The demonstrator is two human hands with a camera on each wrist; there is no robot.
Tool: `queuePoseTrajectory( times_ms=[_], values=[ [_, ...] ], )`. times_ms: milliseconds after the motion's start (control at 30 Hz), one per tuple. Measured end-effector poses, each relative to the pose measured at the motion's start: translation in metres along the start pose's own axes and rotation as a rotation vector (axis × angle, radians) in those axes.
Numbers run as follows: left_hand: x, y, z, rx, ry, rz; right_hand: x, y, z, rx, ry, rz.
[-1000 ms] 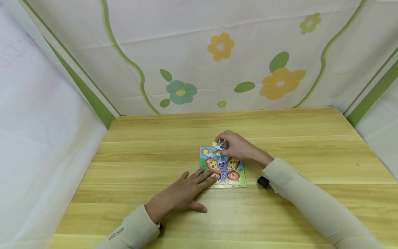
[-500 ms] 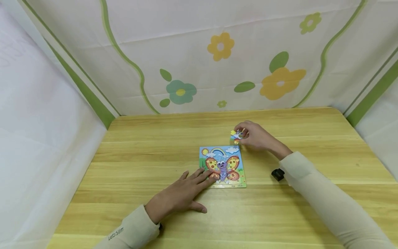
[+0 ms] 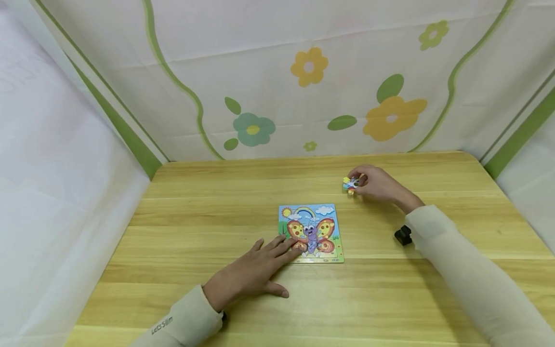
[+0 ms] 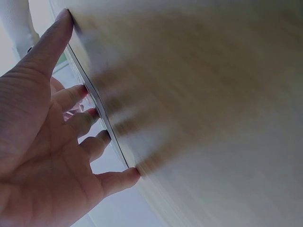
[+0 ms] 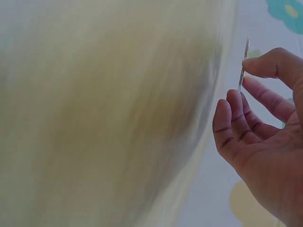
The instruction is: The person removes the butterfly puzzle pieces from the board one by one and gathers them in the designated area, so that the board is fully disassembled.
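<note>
Currently, I am pinching a puzzle piece [image 3: 349,184] between the thumb and fingers of my right hand [image 3: 378,183], so that grip is staying only as wide as the piece is thin. I am holding it beyond the far right corner of the butterfly puzzle [image 3: 310,233], apart from it. Meanwhile, my left hand [image 3: 256,270] is resting with its fingers spread, their tips touching the near left part of the puzzle, and its thumb is reaching over the tabletop [image 3: 208,202] just in front.

Seen from my right wrist, the piece is showing only its flat, slim edge; from above it is showing a knobby outline in yellow, blue, white and red. The puzzle is lying flat, squarish and thin, its printed butterfly wearing a purple body and orange wings. Pale wood grain is running sideways across the tabletop, and behind it a white, lightly creased, flowered cloth [image 3: 269,82] is hanging.
</note>
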State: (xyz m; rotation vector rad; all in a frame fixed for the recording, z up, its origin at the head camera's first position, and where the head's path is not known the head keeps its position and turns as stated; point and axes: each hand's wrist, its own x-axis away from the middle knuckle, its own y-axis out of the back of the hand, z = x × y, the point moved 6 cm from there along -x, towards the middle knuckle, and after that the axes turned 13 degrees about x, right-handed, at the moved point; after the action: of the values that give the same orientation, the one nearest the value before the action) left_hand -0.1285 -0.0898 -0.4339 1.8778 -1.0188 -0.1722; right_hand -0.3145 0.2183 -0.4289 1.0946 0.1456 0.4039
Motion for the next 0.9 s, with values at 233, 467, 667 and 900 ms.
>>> queuePoseTrajectory(
  times_ms=[233,467,667,900],
  values=[
    [-0.001,0.0,0.0,-0.012,-0.001,0.003,-0.005,-0.001,-0.014,0.009,0.0,0.019],
    [0.0,-0.001,0.0,-0.029,-0.008,-0.001,-0.008,-0.002,-0.017,0.011,0.016,0.027],
    [0.0,-0.001,0.001,-0.037,-0.01,-0.004,-0.012,-0.001,-0.018,0.027,0.031,0.028],
    [0.0,-0.001,0.002,-0.017,-0.008,-0.002,-0.014,-0.001,-0.018,0.042,0.054,0.024]
  ],
)
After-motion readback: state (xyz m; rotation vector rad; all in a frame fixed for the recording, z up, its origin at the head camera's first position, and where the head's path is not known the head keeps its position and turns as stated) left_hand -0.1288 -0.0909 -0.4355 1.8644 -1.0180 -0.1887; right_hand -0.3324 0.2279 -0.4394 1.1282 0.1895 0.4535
